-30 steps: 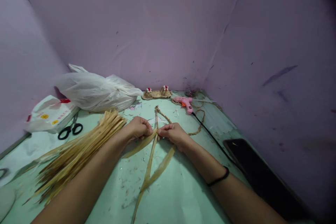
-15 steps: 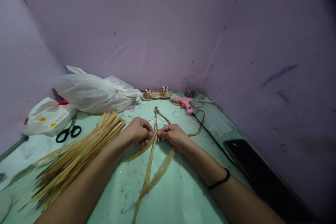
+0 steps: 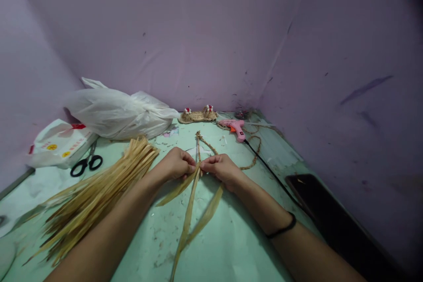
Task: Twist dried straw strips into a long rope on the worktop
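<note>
My left hand (image 3: pixel 176 164) and my right hand (image 3: pixel 220 168) meet at the middle of a green table (image 3: pixel 238 246), both pinched on flat dried straw strips (image 3: pixel 188 211) that fan out toward me. A thin braided straw cord (image 3: pixel 199 142) runs from between my fingers away toward the back wall. My right wrist wears a black band (image 3: pixel 280 229). A large bundle of dried straw strips (image 3: pixel 95 194) lies just left of my left forearm.
Black scissors (image 3: pixel 86 164) and a white printed packet (image 3: pixel 59 145) lie at the left, a white plastic bag (image 3: pixel 115 112) behind them. A small woven straw piece (image 3: pixel 197 116) and a pink glue gun (image 3: pixel 235 127) with black cord sit at the back. A dark phone-like slab (image 3: pixel 317 207) lies right.
Both hands stay pinched on the strips at the same spot, with only small finger shifts. The view has moved slightly.
</note>
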### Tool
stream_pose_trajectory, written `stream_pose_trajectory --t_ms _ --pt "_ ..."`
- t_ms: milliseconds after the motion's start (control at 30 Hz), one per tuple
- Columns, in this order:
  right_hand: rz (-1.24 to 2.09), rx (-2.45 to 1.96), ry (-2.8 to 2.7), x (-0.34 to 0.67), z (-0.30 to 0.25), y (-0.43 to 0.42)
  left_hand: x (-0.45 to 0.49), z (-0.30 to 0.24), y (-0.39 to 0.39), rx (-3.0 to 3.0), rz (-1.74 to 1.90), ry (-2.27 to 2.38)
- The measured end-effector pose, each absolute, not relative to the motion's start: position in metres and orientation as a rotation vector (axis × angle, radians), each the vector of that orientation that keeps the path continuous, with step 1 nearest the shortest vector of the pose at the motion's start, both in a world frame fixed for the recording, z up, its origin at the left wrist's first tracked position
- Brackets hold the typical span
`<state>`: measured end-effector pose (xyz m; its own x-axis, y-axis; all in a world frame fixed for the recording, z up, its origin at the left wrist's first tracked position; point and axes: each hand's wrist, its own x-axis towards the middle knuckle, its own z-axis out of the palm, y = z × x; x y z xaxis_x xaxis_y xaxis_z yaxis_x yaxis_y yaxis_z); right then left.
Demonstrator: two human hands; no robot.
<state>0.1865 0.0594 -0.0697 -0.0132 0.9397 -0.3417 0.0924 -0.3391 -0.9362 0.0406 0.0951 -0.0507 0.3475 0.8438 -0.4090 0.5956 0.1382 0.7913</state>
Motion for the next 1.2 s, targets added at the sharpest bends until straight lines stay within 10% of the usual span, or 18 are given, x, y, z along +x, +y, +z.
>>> stream_pose_trajectory --t_ms 1200 --pt "1.473 -1.498 -1.122 0.186 -0.069 0.058 0.037 -0.037 0.095 1.629 0.408 1.377"
